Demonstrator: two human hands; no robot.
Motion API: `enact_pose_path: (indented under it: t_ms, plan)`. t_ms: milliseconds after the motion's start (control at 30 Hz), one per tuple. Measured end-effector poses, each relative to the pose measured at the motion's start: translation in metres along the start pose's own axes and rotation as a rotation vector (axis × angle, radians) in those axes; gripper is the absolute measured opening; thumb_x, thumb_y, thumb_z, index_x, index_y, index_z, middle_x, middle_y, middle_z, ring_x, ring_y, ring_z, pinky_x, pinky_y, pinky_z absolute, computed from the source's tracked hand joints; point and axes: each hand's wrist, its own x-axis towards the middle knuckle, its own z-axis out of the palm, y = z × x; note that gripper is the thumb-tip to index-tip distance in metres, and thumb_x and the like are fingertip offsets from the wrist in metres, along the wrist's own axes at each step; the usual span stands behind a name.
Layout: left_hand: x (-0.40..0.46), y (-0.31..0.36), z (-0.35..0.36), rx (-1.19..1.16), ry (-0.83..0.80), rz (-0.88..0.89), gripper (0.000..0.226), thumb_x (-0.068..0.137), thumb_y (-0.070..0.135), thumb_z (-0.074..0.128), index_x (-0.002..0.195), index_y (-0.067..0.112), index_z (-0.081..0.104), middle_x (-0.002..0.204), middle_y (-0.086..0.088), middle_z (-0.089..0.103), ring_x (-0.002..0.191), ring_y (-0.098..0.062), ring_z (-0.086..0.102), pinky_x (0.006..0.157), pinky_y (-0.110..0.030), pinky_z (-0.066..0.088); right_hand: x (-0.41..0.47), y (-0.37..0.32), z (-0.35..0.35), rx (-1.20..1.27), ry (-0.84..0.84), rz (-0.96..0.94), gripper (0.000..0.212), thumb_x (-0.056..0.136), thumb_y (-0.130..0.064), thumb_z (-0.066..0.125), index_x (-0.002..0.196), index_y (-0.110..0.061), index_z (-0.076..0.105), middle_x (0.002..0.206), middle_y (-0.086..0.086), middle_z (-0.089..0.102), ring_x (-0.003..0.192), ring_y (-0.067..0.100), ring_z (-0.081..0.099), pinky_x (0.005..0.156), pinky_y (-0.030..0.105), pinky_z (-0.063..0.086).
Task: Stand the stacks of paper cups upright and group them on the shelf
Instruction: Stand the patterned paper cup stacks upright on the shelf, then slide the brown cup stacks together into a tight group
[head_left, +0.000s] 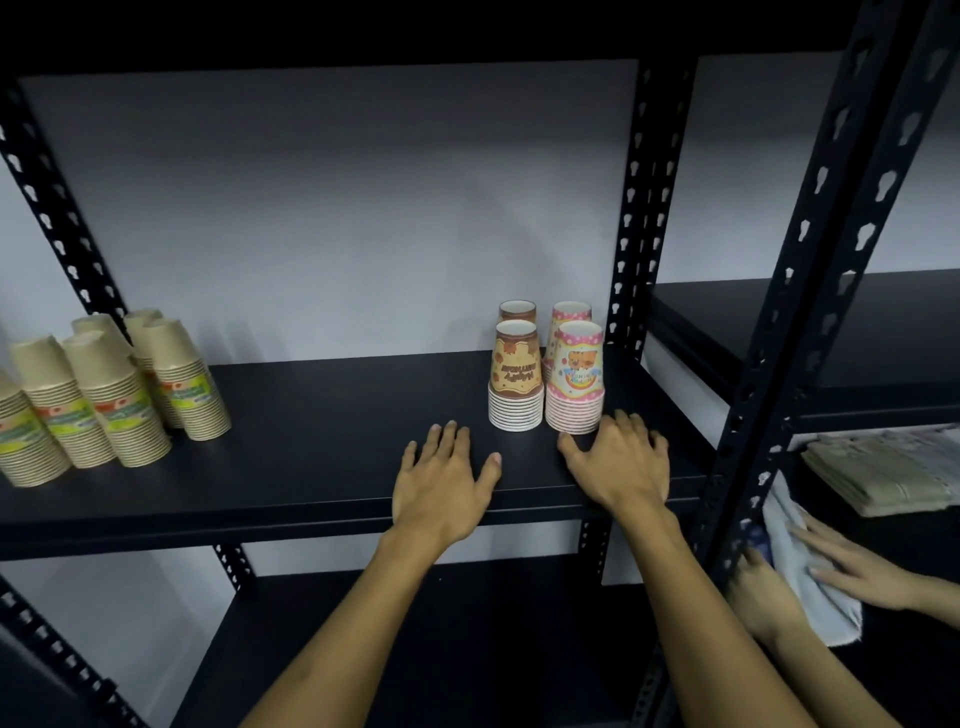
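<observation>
On the shelf (311, 457), both hands lie flat beside upright cup stacks (545, 374)

**Print on the cups, mostly too blurred to read**

The front brown stack of paper cups (515, 376) carries a cream banner with two lines of dark lettering, but the letters are too soft to make out. The front pink stack of paper cups (575, 376) shows a cartoon animal over a rainbow and a short line of coloured letters, also unreadable. The kraft-coloured stacks of paper cups (122, 400) at the left of the shelf (322, 457) wear green and yellow wrapper labels with red marks; their print is too small to read. No numbers or signs can be read anywhere.
</observation>
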Motion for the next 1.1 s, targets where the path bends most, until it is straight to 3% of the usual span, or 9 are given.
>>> enact_pose_path:
  t_ms: [267,400,600,733,833,967,1100]
  plan:
    - [-0.007,-0.002,-0.004,-0.003,-0.029,0.024,0.073,0.101,0.060,0.011,0.160,0.016,0.015,0.168,-0.002,0.010,0.155,-0.018,0.003,0.125,-0.044,0.004,-0.023,-0.004,0.004,0.018,0.045,0.108,0.078,0.091,-0.059,0.037,0.142,-0.002,0.047,0.155,0.012,0.040,0.147,0.025,0.029,0.120,0.048,0.017]
    - [-0.027,-0.021,-0.010,-0.047,-0.029,0.102,0.072,0.100,0.064,0.012,0.160,0.024,0.017,0.168,0.002,0.009,0.154,-0.013,0.001,0.126,-0.039,0.001,-0.044,-0.013,0.011,0.033,0.098,0.137,0.078,0.094,-0.057,0.035,0.147,0.000,0.039,0.157,0.015,0.036,0.149,0.028,0.024,0.122,0.047,0.012]
    - [-0.051,-0.100,-0.024,-0.051,0.021,0.111,0.063,0.100,0.067,0.012,0.156,0.040,0.022,0.167,0.008,0.015,0.154,-0.009,0.004,0.125,-0.040,0.005,-0.067,-0.047,0.013,0.034,0.113,0.116,0.065,0.090,-0.051,0.048,0.130,-0.001,0.058,0.144,0.018,0.051,0.139,0.036,0.037,0.118,0.053,0.020]
    - [-0.061,-0.154,-0.041,-0.070,0.045,0.041,0.063,0.099,0.066,0.015,0.154,0.039,0.029,0.166,0.008,0.020,0.154,-0.010,0.008,0.125,-0.040,0.008,-0.085,-0.101,0.018,0.057,0.085,-0.023,0.055,0.088,-0.049,0.053,0.119,-0.006,0.065,0.132,0.016,0.058,0.128,0.036,0.046,0.113,0.051,0.029]
    - [-0.069,-0.192,-0.053,-0.083,0.095,-0.010,0.062,0.099,0.063,0.022,0.150,0.032,0.041,0.161,0.002,0.032,0.151,-0.015,0.022,0.122,-0.039,0.019,-0.093,-0.153,0.023,0.102,-0.034,-0.204,0.055,0.092,-0.052,0.046,0.127,-0.013,0.061,0.140,0.011,0.052,0.132,0.032,0.042,0.115,0.048,0.027]
    - [-0.079,-0.244,-0.067,-0.129,0.219,-0.106,0.053,0.099,0.058,0.040,0.131,0.021,0.060,0.142,-0.001,0.056,0.130,-0.022,0.049,0.106,-0.040,0.041,-0.093,-0.222,0.032,0.178,-0.177,-0.408,0.055,0.095,-0.053,0.041,0.134,-0.016,0.053,0.144,0.007,0.046,0.133,0.030,0.037,0.118,0.047,0.022]
    - [-0.083,-0.287,-0.077,-0.328,0.436,-0.276,0.040,0.095,0.044,0.060,0.122,0.014,0.058,0.122,-0.004,0.059,0.114,-0.025,0.053,0.089,-0.034,0.044,-0.084,-0.275,0.043,0.225,-0.280,-0.523,0.058,0.093,-0.055,0.046,0.138,-0.017,0.049,0.142,0.005,0.046,0.131,0.029,0.038,0.115,0.046,0.027]
